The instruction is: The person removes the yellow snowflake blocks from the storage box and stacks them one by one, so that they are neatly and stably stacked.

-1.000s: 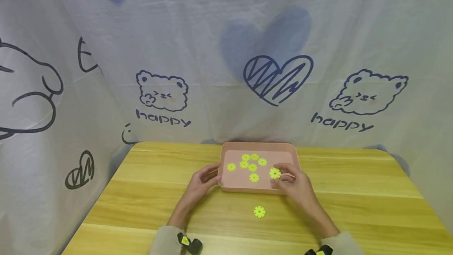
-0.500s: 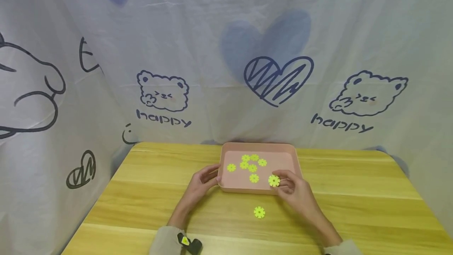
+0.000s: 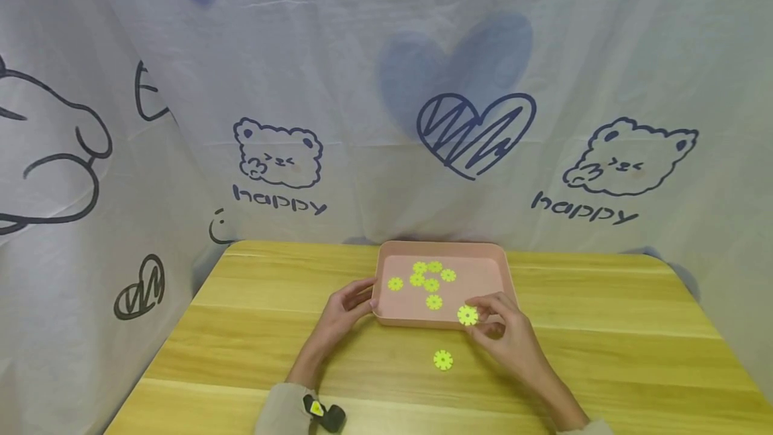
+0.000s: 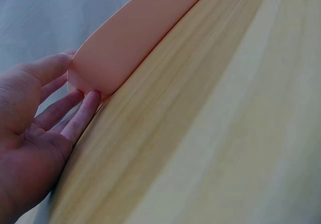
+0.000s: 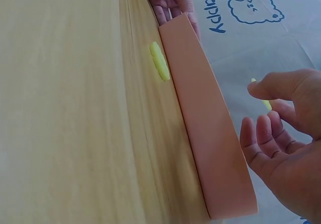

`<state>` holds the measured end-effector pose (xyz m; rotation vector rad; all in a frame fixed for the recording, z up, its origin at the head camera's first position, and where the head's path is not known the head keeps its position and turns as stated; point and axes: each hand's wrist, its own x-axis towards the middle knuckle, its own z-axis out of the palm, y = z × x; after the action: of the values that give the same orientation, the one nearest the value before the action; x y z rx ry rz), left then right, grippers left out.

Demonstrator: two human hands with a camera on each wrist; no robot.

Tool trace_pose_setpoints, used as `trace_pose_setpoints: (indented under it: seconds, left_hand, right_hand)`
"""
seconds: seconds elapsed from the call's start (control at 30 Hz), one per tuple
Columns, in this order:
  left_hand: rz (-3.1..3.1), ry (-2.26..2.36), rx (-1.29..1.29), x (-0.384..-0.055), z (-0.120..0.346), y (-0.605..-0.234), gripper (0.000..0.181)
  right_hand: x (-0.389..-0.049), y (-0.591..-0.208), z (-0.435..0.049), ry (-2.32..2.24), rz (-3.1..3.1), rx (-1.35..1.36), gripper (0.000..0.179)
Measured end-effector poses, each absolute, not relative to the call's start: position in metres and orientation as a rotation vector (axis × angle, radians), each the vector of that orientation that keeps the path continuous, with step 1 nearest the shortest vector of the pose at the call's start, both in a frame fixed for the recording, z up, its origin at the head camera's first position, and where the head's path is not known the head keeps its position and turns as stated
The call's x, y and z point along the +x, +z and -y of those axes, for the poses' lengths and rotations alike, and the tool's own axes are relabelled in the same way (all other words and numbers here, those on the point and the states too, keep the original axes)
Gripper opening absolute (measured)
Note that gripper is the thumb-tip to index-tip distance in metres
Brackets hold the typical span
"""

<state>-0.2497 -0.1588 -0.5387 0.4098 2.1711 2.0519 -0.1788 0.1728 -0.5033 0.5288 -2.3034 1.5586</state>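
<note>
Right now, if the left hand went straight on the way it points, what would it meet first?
Most likely the pink tray, at its left end, which the fingers appear to touch.

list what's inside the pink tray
Seven yellow discs lie inside the tray. The right hand, pinching another disc, hides the near right corner, so anything there can't be seen.

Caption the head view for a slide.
Left hand touches a pink rectangular tray of yellow-green notched discs; right hand pinches another disc; one more on wooden table.
</note>
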Motion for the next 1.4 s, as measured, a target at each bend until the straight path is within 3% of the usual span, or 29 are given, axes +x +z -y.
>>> trace_pose_setpoints:
  seconds: [1.4]
  left_hand:
    - [-2.168,2.057,0.382,-0.250,0.159,-0.539,0.048]
  right_hand:
    - [-0.163,-0.523,-0.151,1.409,2.409,0.693,0.040]
